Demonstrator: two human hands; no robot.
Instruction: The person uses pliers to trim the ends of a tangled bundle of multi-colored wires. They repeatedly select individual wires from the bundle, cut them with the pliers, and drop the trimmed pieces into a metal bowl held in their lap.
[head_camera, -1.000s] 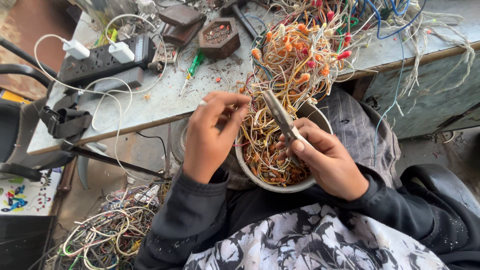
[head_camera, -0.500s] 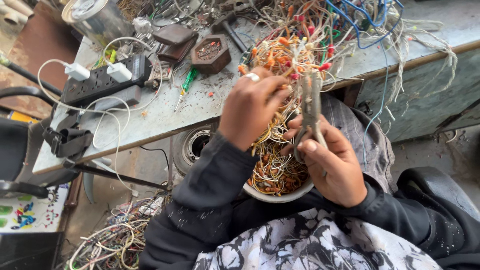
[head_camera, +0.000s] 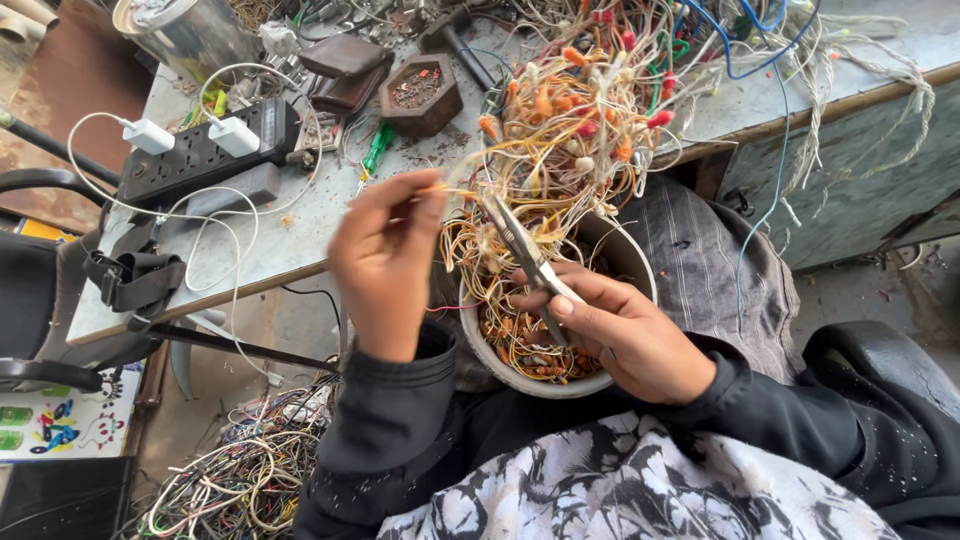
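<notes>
The table (head_camera: 300, 225) stretches beyond both my hands, its edge just past my fingertips. On it, above my right hand, sprawls a big tangle of wires (head_camera: 600, 110) with orange and red caps, spilling down toward my lap. Under my right hand sits a round white bowl (head_camera: 625, 255) holding cut wire bits. Off to the left of my left hand lie a black power strip (head_camera: 205, 150) with white chargers and a dark wooden dish (head_camera: 420, 92). My right hand (head_camera: 625, 335) is closed around the handles of a pair of metal cutters (head_camera: 522, 245), blades pointing up into the tangle. My left hand (head_camera: 385, 260) is raised, thumb and fingers pinching a thin orange wire (head_camera: 470, 180).
</notes>
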